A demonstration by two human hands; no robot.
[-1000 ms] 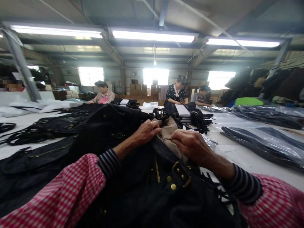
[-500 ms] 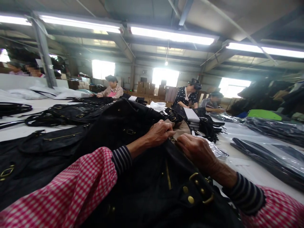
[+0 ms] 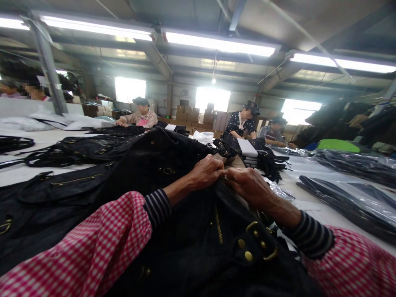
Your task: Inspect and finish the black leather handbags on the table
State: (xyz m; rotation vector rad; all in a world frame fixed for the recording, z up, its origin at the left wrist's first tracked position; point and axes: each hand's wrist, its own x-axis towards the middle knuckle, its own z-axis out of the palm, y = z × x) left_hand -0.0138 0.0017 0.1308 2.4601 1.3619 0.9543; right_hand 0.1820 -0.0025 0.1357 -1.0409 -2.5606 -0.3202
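A black bag (image 3: 173, 165) with gold studs, a buckle and a gold zip stands right in front of me on the white table (image 3: 321, 206). My left hand (image 3: 206, 172) is closed, pinching the bag's top edge near the zip opening. My right hand (image 3: 249, 185) is closed too, its fingertips pressed against the left hand's at the same spot; a small metal piece shows between them. A tan lining (image 3: 235, 163) shows just behind the hands. Both arms wear striped cuffs under red checked sleeves.
More black bags (image 3: 77, 150) lie across the table to the left. Bags in clear plastic (image 3: 346, 194) lie at the right. A fringed black bag with a white card (image 3: 247, 147) stands behind. Three other people work at the far end, others at far left.
My right hand has moved left until its fingertips meet the left hand's at the bag's top edge. The view has shifted slightly.
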